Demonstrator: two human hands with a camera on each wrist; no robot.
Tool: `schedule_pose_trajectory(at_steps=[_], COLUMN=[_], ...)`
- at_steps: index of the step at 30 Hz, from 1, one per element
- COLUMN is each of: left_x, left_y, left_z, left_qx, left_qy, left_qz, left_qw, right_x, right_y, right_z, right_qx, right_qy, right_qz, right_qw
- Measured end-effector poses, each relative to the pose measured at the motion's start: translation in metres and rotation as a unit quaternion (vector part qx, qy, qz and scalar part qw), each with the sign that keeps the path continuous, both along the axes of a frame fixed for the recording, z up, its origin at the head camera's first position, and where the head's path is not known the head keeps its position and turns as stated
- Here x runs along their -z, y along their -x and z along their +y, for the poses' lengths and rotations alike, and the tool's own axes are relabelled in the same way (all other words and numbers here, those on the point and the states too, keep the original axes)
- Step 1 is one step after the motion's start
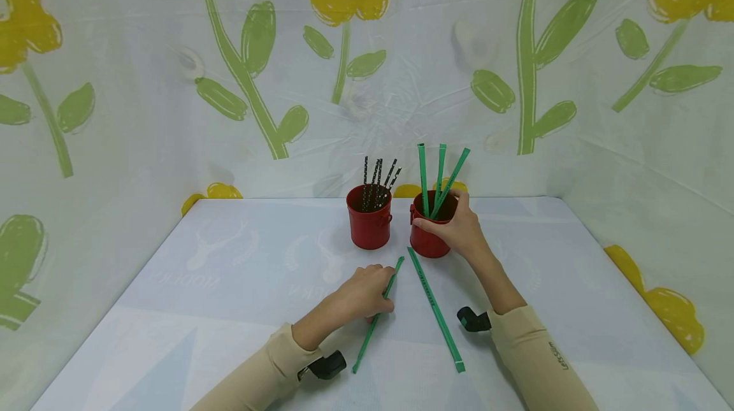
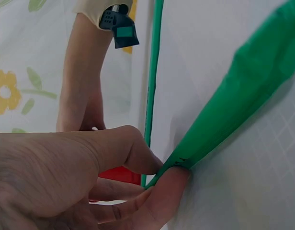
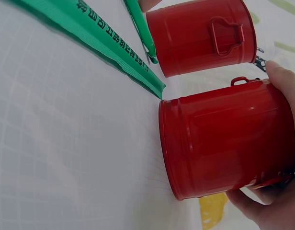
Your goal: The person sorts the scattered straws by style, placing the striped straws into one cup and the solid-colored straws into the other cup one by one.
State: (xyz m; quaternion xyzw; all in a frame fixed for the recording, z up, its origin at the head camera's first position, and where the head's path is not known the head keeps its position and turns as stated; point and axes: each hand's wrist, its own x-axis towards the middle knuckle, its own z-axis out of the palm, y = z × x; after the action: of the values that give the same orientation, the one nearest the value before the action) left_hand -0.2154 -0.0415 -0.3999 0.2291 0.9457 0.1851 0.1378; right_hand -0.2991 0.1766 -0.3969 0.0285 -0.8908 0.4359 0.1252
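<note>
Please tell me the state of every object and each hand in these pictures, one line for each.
Left hand: pinches the left green straw.
Left green straw: lying on the table, held.
Right green straw: lying flat, untouched.
Right hand: grips the right red bucket.
Right red bucket: upright, three green straws standing inside.
Left red bucket: upright, untouched, holds dark patterned straws.
Table: covered with a pale cloth.

Red pots (image 1: 369,226) crowd centre; sides open

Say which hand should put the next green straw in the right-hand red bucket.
Likely the left hand: it already pinches a green straw lying on the table, while the right hand grips the red bucket.
</note>
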Motion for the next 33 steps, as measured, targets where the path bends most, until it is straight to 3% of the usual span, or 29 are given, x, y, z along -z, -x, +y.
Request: schedule_pose_trajectory(at_steps=[33], left_x=[-0.0067], left_y=[0.0009], left_z=[-0.0042], left_qx=[-0.017], left_qy=[-0.026], left_qz=[-0.001], left_qw=[0.9995], right_x=[0.0009], right_y=[0.0006], right_z=[0.0013], right_qx=[-0.005], right_qy=[0.005], right_qz=[-0.003], right_qw=[1.000])
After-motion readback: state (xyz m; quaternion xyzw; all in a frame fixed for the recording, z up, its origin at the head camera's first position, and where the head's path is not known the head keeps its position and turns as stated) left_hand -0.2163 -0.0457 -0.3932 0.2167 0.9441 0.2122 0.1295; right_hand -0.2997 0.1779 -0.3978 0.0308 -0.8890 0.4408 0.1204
